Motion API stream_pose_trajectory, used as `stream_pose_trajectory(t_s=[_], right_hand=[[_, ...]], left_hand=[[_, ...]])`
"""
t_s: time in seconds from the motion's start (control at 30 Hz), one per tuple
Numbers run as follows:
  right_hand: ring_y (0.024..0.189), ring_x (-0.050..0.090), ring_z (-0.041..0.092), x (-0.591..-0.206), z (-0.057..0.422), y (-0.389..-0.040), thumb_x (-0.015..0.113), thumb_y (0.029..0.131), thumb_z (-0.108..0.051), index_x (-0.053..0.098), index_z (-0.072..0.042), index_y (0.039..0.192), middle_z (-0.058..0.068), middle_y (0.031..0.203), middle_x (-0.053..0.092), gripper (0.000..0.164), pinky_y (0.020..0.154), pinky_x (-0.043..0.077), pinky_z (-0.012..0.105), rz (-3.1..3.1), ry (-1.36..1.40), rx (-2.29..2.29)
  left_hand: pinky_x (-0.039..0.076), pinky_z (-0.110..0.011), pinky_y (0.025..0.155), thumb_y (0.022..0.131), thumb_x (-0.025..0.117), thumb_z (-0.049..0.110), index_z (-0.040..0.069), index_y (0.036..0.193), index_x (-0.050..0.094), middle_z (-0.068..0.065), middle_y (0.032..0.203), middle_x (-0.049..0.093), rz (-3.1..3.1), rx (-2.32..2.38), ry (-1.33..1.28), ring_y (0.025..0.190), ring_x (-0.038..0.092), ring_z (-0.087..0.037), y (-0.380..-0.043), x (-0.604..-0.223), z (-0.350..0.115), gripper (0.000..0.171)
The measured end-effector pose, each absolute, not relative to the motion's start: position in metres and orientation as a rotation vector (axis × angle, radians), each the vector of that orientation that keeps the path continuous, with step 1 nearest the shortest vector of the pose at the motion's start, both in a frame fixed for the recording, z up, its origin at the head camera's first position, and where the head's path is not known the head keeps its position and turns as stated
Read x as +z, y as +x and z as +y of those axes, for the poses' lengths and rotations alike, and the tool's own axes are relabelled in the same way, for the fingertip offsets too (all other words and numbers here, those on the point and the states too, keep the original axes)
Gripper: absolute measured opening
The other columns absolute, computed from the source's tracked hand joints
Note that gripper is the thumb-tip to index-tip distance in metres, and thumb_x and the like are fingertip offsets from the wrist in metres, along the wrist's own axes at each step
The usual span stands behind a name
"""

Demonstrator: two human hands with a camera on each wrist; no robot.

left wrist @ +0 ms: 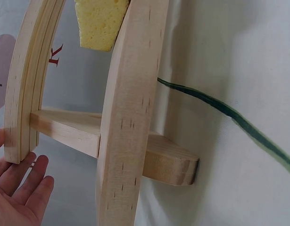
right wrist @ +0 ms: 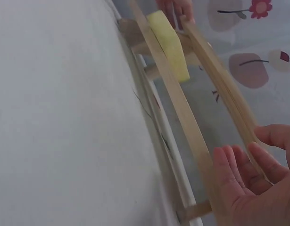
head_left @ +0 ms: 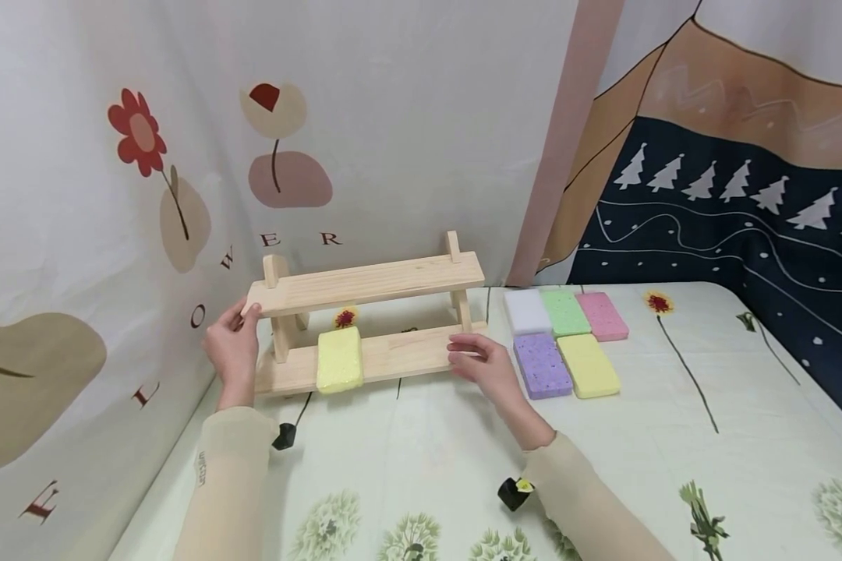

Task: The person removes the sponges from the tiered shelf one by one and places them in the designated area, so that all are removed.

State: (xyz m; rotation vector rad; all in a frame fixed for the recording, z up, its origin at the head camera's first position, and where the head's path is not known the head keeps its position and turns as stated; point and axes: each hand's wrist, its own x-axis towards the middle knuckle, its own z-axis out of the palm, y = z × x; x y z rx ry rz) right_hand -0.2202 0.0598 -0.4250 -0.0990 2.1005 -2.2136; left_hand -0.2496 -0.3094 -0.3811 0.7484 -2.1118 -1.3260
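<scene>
A two-tier wooden shelf (head_left: pixel 393 279) stands by the curtain. My left hand (head_left: pixel 233 345) pinches the left end of its upper board, thumb in front; the left wrist view shows that hand (left wrist: pixel 22 188) at the board's end. On the lower board (head_left: pixel 410 351), toward the left, a yellow sponge (head_left: pixel 340 360) stands tilted. In front of the lower board's right end is my right hand (head_left: pixel 487 366), fingers loosely bent and holding nothing. The right wrist view shows this hand (right wrist: pixel 258 179) beside the boards; whether it touches them I cannot tell.
Right of the shelf, several sponges lie in two rows: white (head_left: pixel 528 312), green (head_left: pixel 564 312) and pink (head_left: pixel 603 316) behind, purple (head_left: pixel 542 365) and another yellow sponge (head_left: pixel 589 365) in front. A patterned curtain (head_left: pixel 407 117) hangs close behind the shelf. A flower-printed cloth (head_left: pixel 407 452) covers the table.
</scene>
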Motion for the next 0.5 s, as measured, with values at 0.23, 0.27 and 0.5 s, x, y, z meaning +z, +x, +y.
stream_pose_trajectory(t_s=[0.23,0.27,0.5], right_hand=[[0.097,0.072,0.015,-0.428,0.027,-0.216,0.066,0.092,-0.001,0.063,0.006,0.126,0.026,0.120,0.067,0.035,0.083,0.061,0.029,2.047,-0.201,-2.219],[0.098,0.072,0.016,-0.428,0.022,-0.216,0.066,0.092,-0.001,0.062,0.006,0.127,0.027,0.121,0.067,0.036,0.084,0.061,0.031,2.032,-0.220,-2.219],[0.108,0.070,0.024,-0.431,-0.008,-0.212,0.067,0.094,-0.008,0.059,0.002,0.132,0.026,0.128,0.063,0.040,0.092,0.059,0.040,1.978,-0.330,-2.176]], left_hand=[[0.051,-0.037,0.106,0.098,0.059,0.044,0.021,0.138,0.060,-0.005,0.138,0.062,-2.122,-1.308,0.753,0.125,0.063,-0.021,-0.248,-0.381,-0.309,0.047],[0.052,-0.037,0.105,0.098,0.060,0.044,0.021,0.138,0.061,-0.005,0.138,0.062,-2.122,-1.300,0.748,0.124,0.064,-0.022,-0.248,-0.381,-0.309,0.047],[0.053,-0.036,0.103,0.097,0.060,0.045,0.021,0.137,0.061,-0.006,0.136,0.063,-2.127,-1.283,0.738,0.122,0.065,-0.022,-0.250,-0.383,-0.311,0.047]])
